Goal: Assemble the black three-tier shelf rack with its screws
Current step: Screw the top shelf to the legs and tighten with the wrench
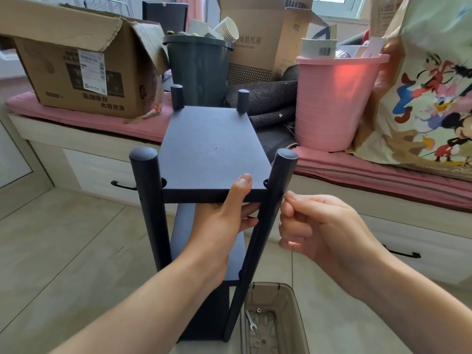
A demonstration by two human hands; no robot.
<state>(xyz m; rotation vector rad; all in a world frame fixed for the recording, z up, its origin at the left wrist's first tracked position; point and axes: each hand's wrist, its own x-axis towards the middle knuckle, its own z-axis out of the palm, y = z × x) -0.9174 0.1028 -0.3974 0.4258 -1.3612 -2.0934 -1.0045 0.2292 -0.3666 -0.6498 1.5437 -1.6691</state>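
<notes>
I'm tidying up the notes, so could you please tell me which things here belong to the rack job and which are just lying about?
Job: rack, left hand, right hand, tray, wrench.
Lying about: cardboard box, dark bin, pink bucket, cartoon bag.

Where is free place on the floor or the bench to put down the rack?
Bare floor tiles lie left of the rack, before the drawers. The right side is tighter: a brown bin stands by the near right post. The pink bench cushion is crowded with a cardboard box and pink bucket.
</notes>
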